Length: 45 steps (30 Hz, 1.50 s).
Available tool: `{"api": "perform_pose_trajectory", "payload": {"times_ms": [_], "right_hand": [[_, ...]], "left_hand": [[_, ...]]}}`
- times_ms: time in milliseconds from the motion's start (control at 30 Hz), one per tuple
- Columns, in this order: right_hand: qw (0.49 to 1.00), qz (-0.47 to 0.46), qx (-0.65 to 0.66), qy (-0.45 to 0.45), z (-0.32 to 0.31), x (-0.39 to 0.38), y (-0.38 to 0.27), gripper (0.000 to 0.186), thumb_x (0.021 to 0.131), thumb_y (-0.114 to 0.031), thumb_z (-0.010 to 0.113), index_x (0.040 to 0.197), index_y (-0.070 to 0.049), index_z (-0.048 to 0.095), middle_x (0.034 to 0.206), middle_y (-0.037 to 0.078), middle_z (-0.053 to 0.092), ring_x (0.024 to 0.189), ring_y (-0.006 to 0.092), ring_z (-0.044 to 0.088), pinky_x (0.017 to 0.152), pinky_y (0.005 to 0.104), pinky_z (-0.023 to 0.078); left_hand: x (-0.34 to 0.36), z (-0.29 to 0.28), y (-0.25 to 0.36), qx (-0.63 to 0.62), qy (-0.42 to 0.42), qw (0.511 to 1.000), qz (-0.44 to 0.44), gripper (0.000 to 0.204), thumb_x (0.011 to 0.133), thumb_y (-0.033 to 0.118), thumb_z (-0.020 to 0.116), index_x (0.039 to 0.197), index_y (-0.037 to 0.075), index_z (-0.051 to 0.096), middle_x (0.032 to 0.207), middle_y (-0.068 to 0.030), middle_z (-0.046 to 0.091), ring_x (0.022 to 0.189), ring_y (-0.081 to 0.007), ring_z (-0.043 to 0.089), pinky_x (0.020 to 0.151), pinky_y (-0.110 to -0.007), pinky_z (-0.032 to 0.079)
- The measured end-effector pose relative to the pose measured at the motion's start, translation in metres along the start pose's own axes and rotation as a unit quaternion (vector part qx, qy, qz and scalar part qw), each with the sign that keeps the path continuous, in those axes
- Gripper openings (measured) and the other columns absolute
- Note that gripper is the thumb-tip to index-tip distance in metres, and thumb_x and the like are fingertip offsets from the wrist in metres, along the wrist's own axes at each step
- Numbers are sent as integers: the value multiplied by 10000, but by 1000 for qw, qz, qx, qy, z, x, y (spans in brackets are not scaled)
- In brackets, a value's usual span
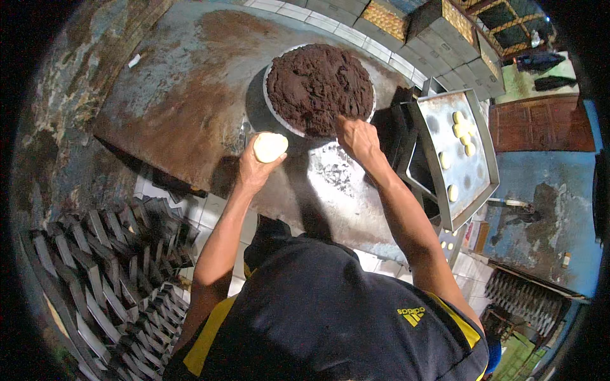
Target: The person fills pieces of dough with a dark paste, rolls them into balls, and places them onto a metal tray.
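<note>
A big round basin (277,127) stands on the worn table, heaped with a dark brown, crumbly paste (318,82). My left hand (255,166) is closed around a piece of pale dough (271,147), just in front of the basin's near left side. The dough's rounded, cream-coloured face points up. At the near right rim, my right hand (359,138) reaches into the paste with curled fingers. Its fingertips are dark and partly hidden against the paste, so how much they grip cannot be made out.
To the right, a metal tray (467,171) carries several small pale dough rounds. Stacked metal boxes (438,44) line the far right side. Many dark metal pans (121,254) are stacked at the lower left. The tabletop (171,114) extends left to a stained wall.
</note>
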State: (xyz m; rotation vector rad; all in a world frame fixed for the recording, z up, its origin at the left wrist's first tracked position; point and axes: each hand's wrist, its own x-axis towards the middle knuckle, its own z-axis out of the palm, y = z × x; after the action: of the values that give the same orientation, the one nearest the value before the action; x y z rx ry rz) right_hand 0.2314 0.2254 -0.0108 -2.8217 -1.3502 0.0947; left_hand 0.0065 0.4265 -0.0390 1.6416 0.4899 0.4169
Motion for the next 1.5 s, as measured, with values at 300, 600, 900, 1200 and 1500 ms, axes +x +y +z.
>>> {"api": "perform_pose_trajectory", "payload": {"times_ms": [300,600,900,1200,1500], "right_hand": [[942,74,289,-154,-1,16,-48,248,952,-209,620,872,5,718,693,133,691,614,261,670,589,404,537],[868,83,485,70,-5,10,-48,321,968,-169,640,1270,-71,685,696,62,649,550,187,602,469,362,458],[974,99,175,107,2,-50,-56,455,908,-47,563,1359,-103,558,943,195,645,769,441,669,666,527,552],[859,206,431,186,-75,-43,-58,507,928,-172,666,1390,-50,495,1004,270,697,897,404,716,731,466,554],[840,128,397,347,-64,-217,-38,496,923,-1,591,1404,-22,470,1203,158,692,1106,350,650,974,442,489]], "left_hand": [[38,-36,-25,34,25,999,-21,543,777,64,861,1250,79,595,1107,-67,696,1045,-181,665,938,-337,535],[108,55,-4,27,-14,999,18,616,796,89,855,1291,70,490,1066,-99,675,999,-229,677,877,-354,537],[155,73,-16,123,23,992,21,405,874,63,726,1239,91,552,1013,-167,710,948,-333,704,811,-429,548],[48,96,56,75,-193,977,56,670,768,-18,783,1332,106,443,1207,-117,638,1111,-248,630,956,-389,525],[-55,177,110,-246,-320,910,-99,404,880,149,798,1217,65,592,1025,11,648,915,-87,612,816,-251,504]]}}
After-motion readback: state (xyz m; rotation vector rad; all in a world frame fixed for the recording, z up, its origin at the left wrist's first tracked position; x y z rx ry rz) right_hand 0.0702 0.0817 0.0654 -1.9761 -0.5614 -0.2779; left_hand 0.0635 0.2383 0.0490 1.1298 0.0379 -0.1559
